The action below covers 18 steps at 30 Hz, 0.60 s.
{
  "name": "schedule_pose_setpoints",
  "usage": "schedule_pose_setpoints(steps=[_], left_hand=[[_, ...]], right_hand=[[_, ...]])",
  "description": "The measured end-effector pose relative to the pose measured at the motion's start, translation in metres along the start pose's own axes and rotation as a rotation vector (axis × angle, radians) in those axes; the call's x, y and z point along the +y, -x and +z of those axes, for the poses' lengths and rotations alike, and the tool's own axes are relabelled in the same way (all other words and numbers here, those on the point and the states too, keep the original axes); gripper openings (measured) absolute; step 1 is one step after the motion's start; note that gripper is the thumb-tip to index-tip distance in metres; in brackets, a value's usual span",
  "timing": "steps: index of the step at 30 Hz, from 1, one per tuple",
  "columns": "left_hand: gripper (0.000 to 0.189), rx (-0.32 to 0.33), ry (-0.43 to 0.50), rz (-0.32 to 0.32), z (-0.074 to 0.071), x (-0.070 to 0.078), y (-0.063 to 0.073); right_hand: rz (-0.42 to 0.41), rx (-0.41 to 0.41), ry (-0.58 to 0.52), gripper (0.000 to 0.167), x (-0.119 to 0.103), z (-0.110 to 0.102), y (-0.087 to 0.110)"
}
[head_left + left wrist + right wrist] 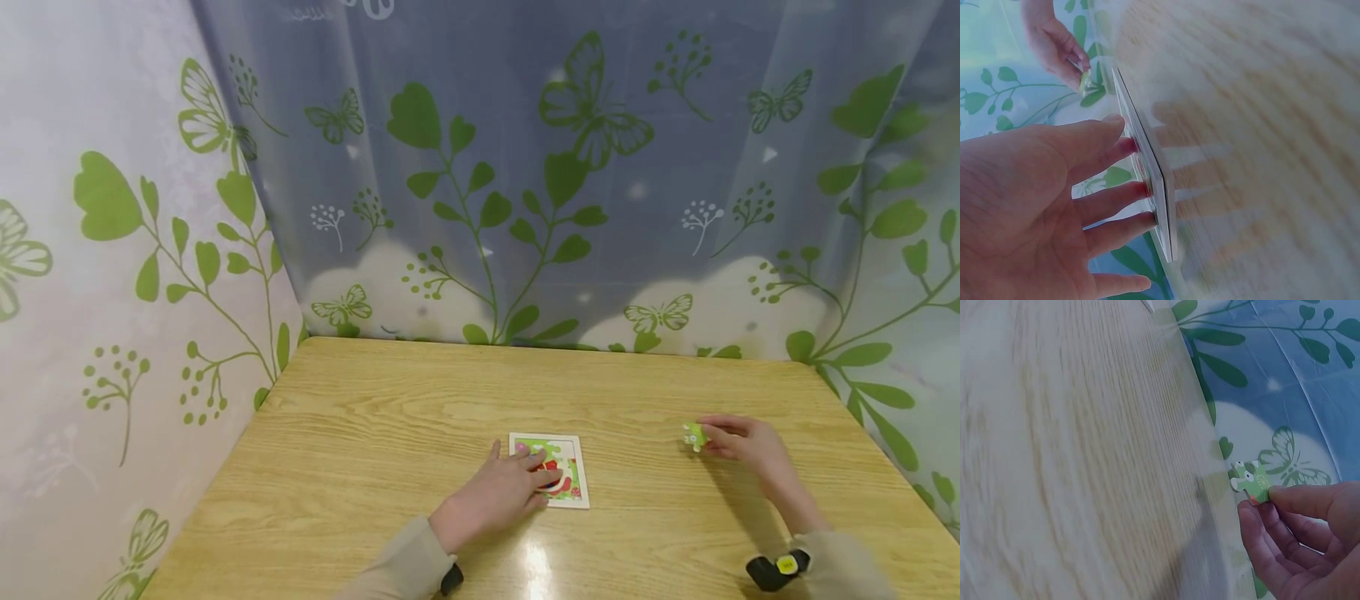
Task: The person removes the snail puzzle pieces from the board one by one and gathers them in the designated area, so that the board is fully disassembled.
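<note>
A square picture puzzle point(576, 467) with a white border and a green, red and white picture lies on the table. Spread over its left side is my left hand point(498, 493), whose straight fingertips touch the picture; part of the picture is hidden beneath them. In the left wrist view the puzzle board point(1159, 187) shows edge-on under those fingertips. Off to the right, my right hand point(750, 450) pinches a small green puzzle piece point(1252, 482) between thumb and fingers, held above the table. White knobs stick out from the piece's edge.
The wooden table point(375, 417) reaches back to a curtain point(510, 208) printed with green leaves and butterflies. Similar patterned cloth point(112, 292) hangs on the left, and more on the right. Both wrists carry dark straps.
</note>
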State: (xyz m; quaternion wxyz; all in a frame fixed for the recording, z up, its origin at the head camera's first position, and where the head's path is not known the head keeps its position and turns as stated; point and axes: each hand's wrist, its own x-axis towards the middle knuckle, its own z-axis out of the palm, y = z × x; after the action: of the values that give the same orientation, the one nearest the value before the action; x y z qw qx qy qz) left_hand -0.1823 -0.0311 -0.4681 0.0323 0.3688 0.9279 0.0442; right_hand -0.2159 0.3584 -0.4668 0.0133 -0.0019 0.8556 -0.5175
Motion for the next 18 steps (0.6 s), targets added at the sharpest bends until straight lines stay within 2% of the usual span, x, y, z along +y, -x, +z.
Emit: schedule_pose_setpoints(steps=[6, 18], left_hand=[[0.044, -0.001, 0.009, 0.003, 0.000, 0.000, 0.000], [0.044, 0.008, 0.017, 0.000, -0.002, 0.000, 0.001]], right_hand=[[0.011, 0.015, 0.043, 0.044, 0.009, -0.011, 0.002], [0.109, 0.009, 0.103, 0.044, 0.025, -0.030, 0.000]])
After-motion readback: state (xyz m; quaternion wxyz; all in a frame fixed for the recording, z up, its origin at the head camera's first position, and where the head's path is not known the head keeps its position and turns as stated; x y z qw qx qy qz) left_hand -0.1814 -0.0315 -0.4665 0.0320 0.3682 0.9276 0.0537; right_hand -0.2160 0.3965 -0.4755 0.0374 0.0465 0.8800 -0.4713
